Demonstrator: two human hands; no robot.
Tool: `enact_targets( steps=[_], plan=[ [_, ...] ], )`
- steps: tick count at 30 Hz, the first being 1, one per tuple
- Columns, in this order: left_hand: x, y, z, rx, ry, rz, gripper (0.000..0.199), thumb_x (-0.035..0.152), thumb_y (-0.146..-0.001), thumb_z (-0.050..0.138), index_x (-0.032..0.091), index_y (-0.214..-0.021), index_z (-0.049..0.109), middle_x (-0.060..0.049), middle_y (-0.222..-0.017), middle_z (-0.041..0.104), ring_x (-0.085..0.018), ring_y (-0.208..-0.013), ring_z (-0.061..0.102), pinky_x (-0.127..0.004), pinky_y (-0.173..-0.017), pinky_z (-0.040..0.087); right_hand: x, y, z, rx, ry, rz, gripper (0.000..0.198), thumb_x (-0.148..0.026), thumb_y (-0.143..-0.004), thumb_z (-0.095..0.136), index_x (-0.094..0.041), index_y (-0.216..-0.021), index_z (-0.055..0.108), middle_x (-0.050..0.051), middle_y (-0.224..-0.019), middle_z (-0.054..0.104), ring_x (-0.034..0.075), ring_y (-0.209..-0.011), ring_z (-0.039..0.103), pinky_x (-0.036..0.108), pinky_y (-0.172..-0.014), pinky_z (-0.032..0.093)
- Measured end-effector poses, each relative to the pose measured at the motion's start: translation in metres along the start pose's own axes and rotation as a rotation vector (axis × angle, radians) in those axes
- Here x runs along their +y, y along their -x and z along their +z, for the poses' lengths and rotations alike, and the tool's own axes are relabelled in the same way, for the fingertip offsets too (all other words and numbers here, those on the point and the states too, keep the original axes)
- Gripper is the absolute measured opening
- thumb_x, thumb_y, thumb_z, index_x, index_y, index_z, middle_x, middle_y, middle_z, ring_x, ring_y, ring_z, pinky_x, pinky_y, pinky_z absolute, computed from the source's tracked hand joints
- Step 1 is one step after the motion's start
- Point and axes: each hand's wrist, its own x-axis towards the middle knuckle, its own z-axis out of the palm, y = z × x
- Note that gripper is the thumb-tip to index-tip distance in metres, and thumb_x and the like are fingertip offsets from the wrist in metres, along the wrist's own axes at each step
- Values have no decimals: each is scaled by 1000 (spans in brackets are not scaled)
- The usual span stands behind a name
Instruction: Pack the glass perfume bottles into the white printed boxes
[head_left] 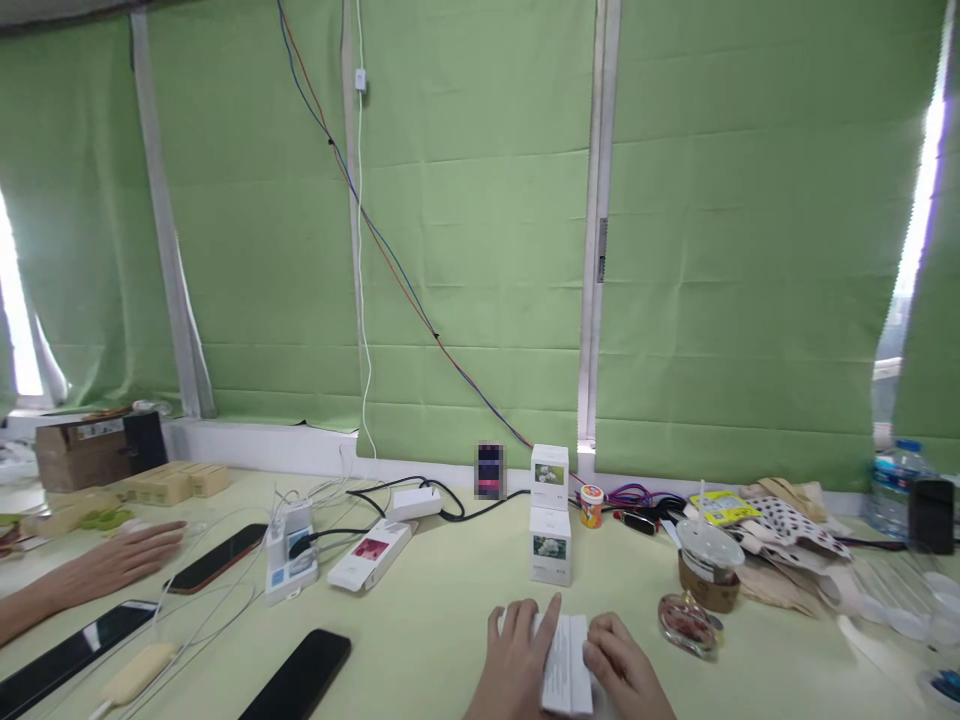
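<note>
A small white box (568, 668) with lines of fine print lies on the table between my two hands. My left hand (517, 655) grips its left edge, the index finger stretched along the side. At the right edge, the curled fingers of my right hand (624, 665) press against the box; my thumbs are partly hidden. Just beyond stand two stacked white boxes with flower pictures, the upper box (550, 478) resting on the lower box (550, 546).
A black phone (296, 680), a power strip (292, 555) with cables and a flat white box (373, 553) lie to the left. Another person's hand (127, 560) rests farther left. Rightward are a lidded cup (709, 565), a pink trinket (688, 625) and a water bottle (906, 480).
</note>
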Motion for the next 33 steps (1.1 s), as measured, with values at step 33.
enact_targets(
  steps=[33],
  plan=[
    [-23,2,4,1,2076,-11,61,64,-71,65,16,-110,68,-15,-113,69,-37,-123,50,-48,-111,23,-52,3,45,234,-420,274,42,-65,-77,54,-25,-90,50,-5,-65,57,9,-40,51,20,-38,36]
  ],
)
